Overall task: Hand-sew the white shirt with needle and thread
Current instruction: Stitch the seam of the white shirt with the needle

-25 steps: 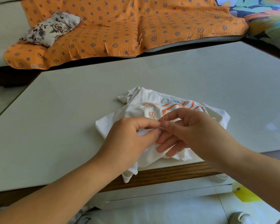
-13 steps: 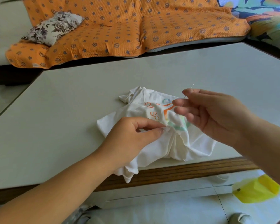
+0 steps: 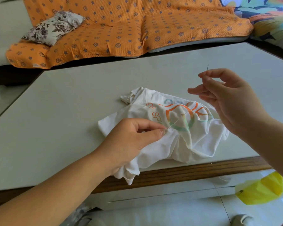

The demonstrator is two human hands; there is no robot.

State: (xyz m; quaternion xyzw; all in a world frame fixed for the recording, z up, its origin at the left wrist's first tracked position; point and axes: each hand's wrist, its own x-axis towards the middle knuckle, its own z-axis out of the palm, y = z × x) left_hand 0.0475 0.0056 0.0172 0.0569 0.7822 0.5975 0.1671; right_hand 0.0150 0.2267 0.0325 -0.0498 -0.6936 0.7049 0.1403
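Pinching a gathered fold of the white shirt between thumb and forefinger, my left hand rests on the crumpled cloth near the table's front edge. My right hand hangs above and right of it, thumb and index clamped on the needle, other fingers loosely spread. Shirt print reads orange "SP", rest lost in folds; needle stands near upright, free end pointing up and away, thread slanting from the left pinch up-right across the print.
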